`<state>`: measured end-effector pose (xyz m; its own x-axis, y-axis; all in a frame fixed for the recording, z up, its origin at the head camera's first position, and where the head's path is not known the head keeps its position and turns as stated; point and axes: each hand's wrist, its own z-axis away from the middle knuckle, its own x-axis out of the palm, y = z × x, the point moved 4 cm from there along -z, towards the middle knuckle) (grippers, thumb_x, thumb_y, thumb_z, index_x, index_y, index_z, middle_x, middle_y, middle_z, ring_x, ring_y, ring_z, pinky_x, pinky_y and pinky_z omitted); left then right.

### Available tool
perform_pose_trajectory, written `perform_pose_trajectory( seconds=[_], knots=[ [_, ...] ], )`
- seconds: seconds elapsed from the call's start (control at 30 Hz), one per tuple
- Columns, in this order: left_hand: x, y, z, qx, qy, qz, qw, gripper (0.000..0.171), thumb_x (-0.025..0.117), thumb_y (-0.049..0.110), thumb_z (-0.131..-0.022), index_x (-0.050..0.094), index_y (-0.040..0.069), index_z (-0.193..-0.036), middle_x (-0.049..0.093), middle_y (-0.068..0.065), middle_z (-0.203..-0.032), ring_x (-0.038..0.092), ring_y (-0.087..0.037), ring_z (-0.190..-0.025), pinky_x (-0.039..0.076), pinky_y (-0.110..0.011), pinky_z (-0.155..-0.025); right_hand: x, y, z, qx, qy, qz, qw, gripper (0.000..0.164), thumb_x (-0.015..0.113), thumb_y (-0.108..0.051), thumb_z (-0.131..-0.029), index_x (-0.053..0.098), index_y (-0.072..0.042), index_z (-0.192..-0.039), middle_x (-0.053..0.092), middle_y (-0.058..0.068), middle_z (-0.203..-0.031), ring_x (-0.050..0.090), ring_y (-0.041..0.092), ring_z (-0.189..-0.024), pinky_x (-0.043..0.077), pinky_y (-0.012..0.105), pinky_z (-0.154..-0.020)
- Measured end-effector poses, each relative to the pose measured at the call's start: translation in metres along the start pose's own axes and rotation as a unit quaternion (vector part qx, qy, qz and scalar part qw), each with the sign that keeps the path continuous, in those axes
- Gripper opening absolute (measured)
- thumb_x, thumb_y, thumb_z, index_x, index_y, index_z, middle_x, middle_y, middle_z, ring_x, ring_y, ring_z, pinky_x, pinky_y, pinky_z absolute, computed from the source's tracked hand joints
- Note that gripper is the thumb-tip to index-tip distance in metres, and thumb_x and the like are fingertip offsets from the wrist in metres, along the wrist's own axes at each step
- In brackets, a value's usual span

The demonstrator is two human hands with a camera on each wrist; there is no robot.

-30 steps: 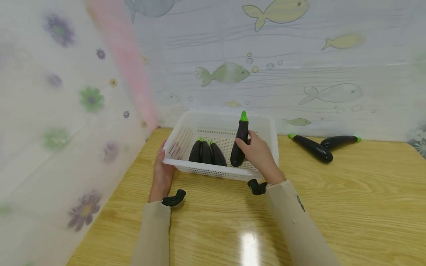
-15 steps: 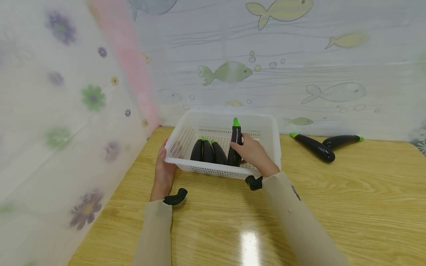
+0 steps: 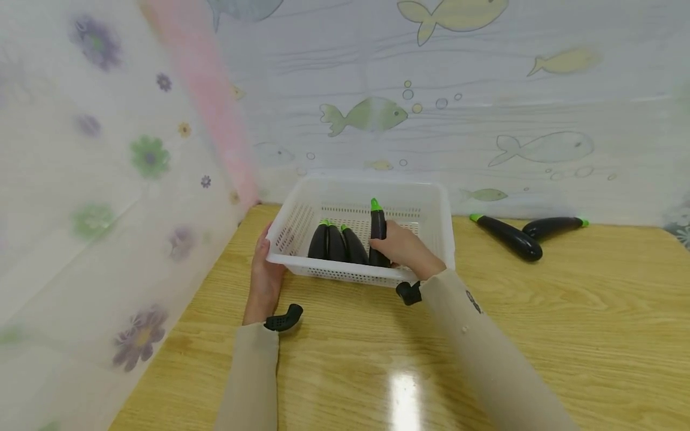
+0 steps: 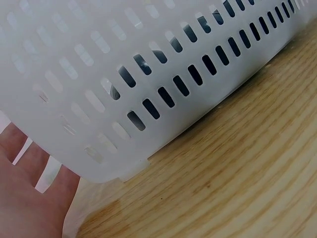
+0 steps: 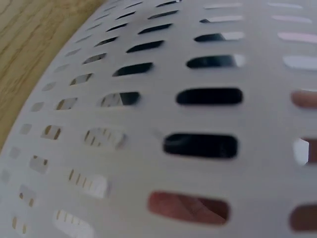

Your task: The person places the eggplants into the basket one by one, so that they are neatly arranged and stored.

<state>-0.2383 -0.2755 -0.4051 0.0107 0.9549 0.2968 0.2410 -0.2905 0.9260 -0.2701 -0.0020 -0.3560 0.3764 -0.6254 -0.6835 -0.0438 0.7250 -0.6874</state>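
Basket [image 3: 334,267] is white plastic, rectangular, slotted floor and walls, on the desk [image 3: 566,311], which has a glossy yellowish wood-grain top with a glare patch near the front.

Right hand [image 3: 406,246] is inside the basket, pinching one held eggplant [image 3: 378,230]: thumb across its front, other fingers on its right side, closed to its thickness. It's near upright, stem end up, smooth glossy black with a bright green cap; lower end hidden behind the front wall. Right wrist view is blurry and mostly basket wall, with bits of fingers and black skin through the slots.

Left hand [image 3: 265,275] is on the outside of the basket's left end. Left wrist view has its fingers slightly spread at the corner, tips out of sight, so can't tell if they curl round the rim.

Three eggplants [image 3: 336,245] lie side by side just left of the held one, caps toward the back. Two loose eggplants [image 3: 509,238] are on the desk to the right, well apart from the basket, one overlapping the other.

Beige sleeves [image 3: 485,347]; right one has a dark mark [image 3: 473,301], too small to read. Wall sheet [image 3: 458,143] behind is printed with fish and bubbles.
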Motion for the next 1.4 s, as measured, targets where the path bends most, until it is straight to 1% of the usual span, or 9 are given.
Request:
perform_pose_trajectory(
  seconds=[0.1, 0.3, 0.57, 0.83, 0.9, 0.97, 1.03, 1.1, 1.4],
  knots=[
    [0.0006, 0.0009, -0.0006, 0.0, -0.001, 0.0, 1.0, 0.05, 0.033, 0.042, -0.095, 0.029, 0.027, -0.143, 0.032, -0.001, -0.145, 0.031, -0.023, -0.133, 0.022, -0.049, -0.104, 0.0007, 0.0, -0.0007, 0.007, -0.011, 0.003, 1.0, 0.034, 0.049, -0.034, -0.091, 0.045, -0.007, -0.112, 0.055, 0.01, -0.09, 0.056, 0.021, -0.06, 0.048, 0.03, -0.058],
    [0.0002, 0.002, 0.0006, -0.007, 0.004, -0.006, 1.0, 0.049, 0.033, 0.042, -0.095, 0.029, 0.029, -0.142, 0.033, 0.003, -0.145, 0.031, -0.022, -0.134, 0.022, -0.049, -0.105, 0.0037, 0.0, -0.0004, 0.01, -0.042, 0.007, 0.999, 0.045, 0.054, -0.032, -0.09, 0.043, -0.003, -0.122, 0.054, 0.01, -0.098, 0.051, 0.016, -0.062, 0.048, 0.03, -0.062],
    [-0.0004, 0.0006, -0.0003, -0.004, 0.002, 0.009, 1.0, 0.05, 0.035, 0.041, -0.095, 0.029, 0.027, -0.142, 0.032, 0.0, -0.146, 0.03, -0.022, -0.133, 0.023, -0.047, -0.103, 0.008, 0.0031, -0.0064, 0.016, -0.063, 0.011, 0.998, 0.029, 0.057, -0.034, -0.088, 0.046, -0.008, -0.083, 0.034, -0.002, -0.057, 0.029, 0.011, -0.042, 0.038, 0.027, -0.049],
    [-0.0002, 0.0015, 0.0, -0.008, 0.007, 0.017, 0.9998, 0.051, 0.035, 0.039, -0.095, 0.028, 0.026, -0.143, 0.032, 0.002, -0.146, 0.03, -0.021, -0.134, 0.021, -0.049, -0.106, 0.0084, 0.0026, -0.0063, 0.005, -0.081, 0.046, 0.996, 0.031, 0.057, -0.035, -0.088, 0.049, -0.006, -0.084, 0.035, -0.002, -0.053, 0.029, 0.011, -0.04, 0.034, 0.027, -0.047],
    [-0.0007, 0.0006, 0.0001, -0.009, 0.008, 0.018, 0.9998, 0.051, 0.036, 0.04, -0.095, 0.028, 0.026, -0.143, 0.032, 0.002, -0.146, 0.03, -0.021, -0.134, 0.021, -0.049, -0.106, 0.0087, 0.0036, -0.0056, 0.006, -0.08, 0.059, 0.995, 0.037, 0.056, -0.036, -0.088, 0.053, -0.002, -0.1, 0.05, 0.003, -0.067, 0.043, 0.014, -0.049, 0.042, 0.03, -0.057],
    [-0.0006, 0.0004, 0.0003, -0.008, 0.008, 0.016, 0.9998, 0.051, 0.036, 0.04, -0.095, 0.028, 0.026, -0.143, 0.032, 0.002, -0.146, 0.03, -0.021, -0.134, 0.02, -0.049, -0.106, 0.0089, 0.0046, -0.0052, 0.007, -0.079, 0.065, 0.995, 0.051, 0.055, -0.037, -0.089, 0.048, 0.002, -0.121, 0.059, 0.013, -0.098, 0.058, 0.021, -0.076, 0.046, 0.035, -0.075],
    [-0.0009, -0.0001, 0.0005, -0.008, 0.008, 0.014, 0.9998, 0.05, 0.036, 0.041, -0.095, 0.028, 0.027, -0.143, 0.032, 0.002, -0.146, 0.03, -0.022, -0.134, 0.02, -0.05, -0.106, 0.0094, 0.0054, -0.0048, 0.004, -0.078, 0.073, 0.994, 0.064, 0.054, -0.038, -0.089, 0.037, 0.002, -0.136, 0.048, 0.018, -0.131, 0.053, 0.028, -0.111, 0.04, 0.041, -0.094],
    [-0.0011, -0.0004, 0.0005, -0.008, 0.01, 0.014, 0.9998, 0.05, 0.036, 0.04, -0.095, 0.029, 0.027, -0.143, 0.032, 0.002, -0.146, 0.03, -0.021, -0.134, 0.02, -0.049, -0.106, 0.0096, 0.0056, -0.0047, -0.001, -0.078, 0.076, 0.994, 0.069, 0.053, -0.038, -0.089, 0.031, 0.002, -0.14, 0.032, 0.018, -0.146, 0.035, 0.032, -0.131, 0.031, 0.045, -0.103],
    [-0.0008, -0.0003, 0.0006, -0.008, 0.015, 0.02, 0.9997, 0.05, 0.036, 0.04, -0.095, 0.028, 0.026, -0.143, 0.033, 0.001, -0.145, 0.031, -0.021, -0.133, 0.021, -0.047, -0.106, 0.0096, 0.0057, -0.0034, 0.004, -0.08, 0.086, 0.993, 0.067, 0.052, -0.04, -0.089, 0.035, 0.001, -0.139, 0.036, 0.017, -0.144, 0.04, 0.032, -0.127, 0.034, 0.045, -0.101]
  ],
)
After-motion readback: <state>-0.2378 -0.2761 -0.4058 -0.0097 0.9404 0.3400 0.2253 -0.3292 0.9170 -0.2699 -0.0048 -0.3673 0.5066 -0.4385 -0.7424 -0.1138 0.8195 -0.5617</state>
